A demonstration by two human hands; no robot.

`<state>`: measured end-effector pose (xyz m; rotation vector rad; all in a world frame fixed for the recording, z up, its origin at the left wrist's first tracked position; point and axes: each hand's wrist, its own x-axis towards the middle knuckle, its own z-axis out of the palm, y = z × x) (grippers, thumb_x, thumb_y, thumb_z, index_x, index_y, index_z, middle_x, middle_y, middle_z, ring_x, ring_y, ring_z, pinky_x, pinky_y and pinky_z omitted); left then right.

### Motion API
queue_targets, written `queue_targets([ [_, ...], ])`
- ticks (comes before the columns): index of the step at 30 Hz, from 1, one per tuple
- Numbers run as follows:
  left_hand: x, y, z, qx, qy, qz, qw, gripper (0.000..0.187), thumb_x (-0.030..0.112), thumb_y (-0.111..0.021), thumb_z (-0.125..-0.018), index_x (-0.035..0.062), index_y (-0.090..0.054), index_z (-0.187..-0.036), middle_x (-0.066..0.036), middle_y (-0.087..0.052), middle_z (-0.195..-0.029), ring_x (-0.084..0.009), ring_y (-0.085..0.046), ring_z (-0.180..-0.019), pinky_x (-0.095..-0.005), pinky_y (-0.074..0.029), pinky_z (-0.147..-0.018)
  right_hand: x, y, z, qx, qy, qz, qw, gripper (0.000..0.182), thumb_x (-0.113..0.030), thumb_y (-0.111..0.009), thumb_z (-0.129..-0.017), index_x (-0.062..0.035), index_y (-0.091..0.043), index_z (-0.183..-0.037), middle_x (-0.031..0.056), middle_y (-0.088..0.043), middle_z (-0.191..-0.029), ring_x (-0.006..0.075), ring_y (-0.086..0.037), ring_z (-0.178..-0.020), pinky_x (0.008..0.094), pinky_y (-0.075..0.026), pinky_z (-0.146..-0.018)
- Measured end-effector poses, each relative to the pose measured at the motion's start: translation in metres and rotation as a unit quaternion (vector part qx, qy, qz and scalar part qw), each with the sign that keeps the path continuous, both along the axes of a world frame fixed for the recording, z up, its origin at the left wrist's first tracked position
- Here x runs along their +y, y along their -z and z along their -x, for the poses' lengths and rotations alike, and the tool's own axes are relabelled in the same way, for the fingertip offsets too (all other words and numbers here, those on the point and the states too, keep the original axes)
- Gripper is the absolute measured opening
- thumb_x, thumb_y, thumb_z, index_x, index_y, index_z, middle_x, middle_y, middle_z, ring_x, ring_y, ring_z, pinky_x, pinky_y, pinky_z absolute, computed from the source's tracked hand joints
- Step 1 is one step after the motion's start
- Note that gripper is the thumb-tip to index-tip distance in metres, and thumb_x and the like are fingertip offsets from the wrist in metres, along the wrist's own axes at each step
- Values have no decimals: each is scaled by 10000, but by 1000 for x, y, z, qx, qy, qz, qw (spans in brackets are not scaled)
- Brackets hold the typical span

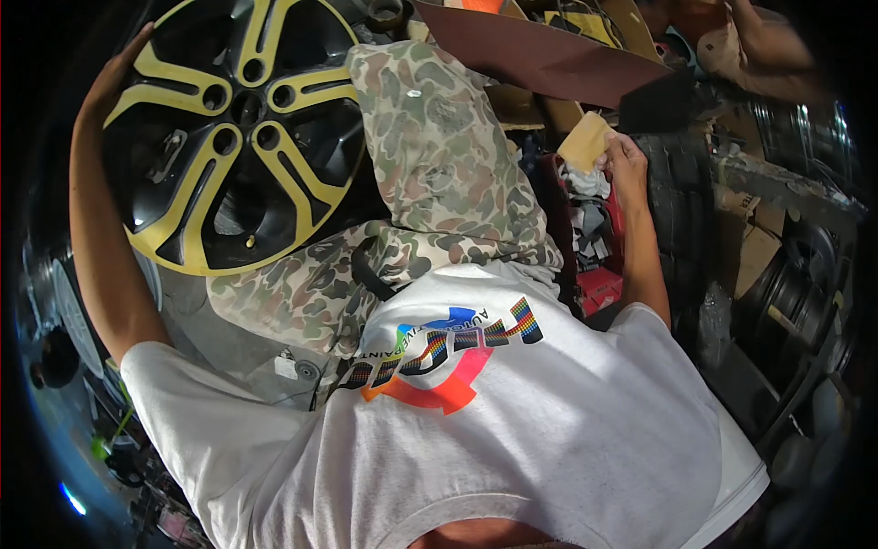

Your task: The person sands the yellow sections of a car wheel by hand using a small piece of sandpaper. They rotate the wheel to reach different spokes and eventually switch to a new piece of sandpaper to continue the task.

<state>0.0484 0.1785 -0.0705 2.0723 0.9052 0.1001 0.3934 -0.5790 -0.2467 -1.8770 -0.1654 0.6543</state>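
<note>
A black and yellow alloy wheel rim (197,242) leans at the upper left, against camouflage-covered legs. My left hand (121,73) is on its outer left edge, gripping it with the fingers partly hidden. To the upper right, my right hand (627,161) pinches a small yellow sheet (585,140) that looks like sandpaper. Just under that hand is crumpled white material (587,183), at the top of a red container (601,285) with grey and white scraps inside.
A dark red-brown board (540,55) juts across the top, near cardboard boxes. Another person's arm (768,46) shows at the upper right. Tyres (672,201) and dark wheels (796,284) crowd the right side. A round metal part (306,370) lies below my leg.
</note>
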Motion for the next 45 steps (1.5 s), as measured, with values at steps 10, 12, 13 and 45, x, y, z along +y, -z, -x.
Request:
queue_targets([
  [10,29,13,3,3,-24,80,996,666,497,-482,-1070,72,-403,-1577,-99,-379,-1645,-237,-304,-1542,-346,-230,-1262,-144,64,11,128,42,122,983,249,-262,-694,-999,-37,-712,-1102,60,-716,-873,135,-692,-756,304,-579,-665],
  [12,36,13,6,7,-5,55,998,659,489,-484,-1071,73,-405,-1576,-97,-379,-1645,-231,-306,-1541,-343,-228,-1262,-175,79,19,137,-61,229,962,205,-219,-721,-958,-33,-736,-1043,64,-722,-846,147,-692,-738,315,-580,-643],
  [13,39,14,7,10,10,29,999,653,482,-487,-1072,74,-408,-1576,-94,-379,-1646,-226,-308,-1540,-339,-227,-1261,-187,86,26,143,-167,329,919,161,-176,-748,-917,-29,-760,-983,68,-727,-819,159,-692,-720,326,-581,-620],
  [45,26,5,15,39,11,-13,999,595,427,-406,-1094,91,-391,-1585,-91,-337,-1666,-224,-250,-1562,-362,-180,-1284,-203,105,29,273,295,-47,914,442,-230,-680,-1003,-25,-532,-1365,113,-604,-1187,235,-632,-1033,368,-552,-954],
])
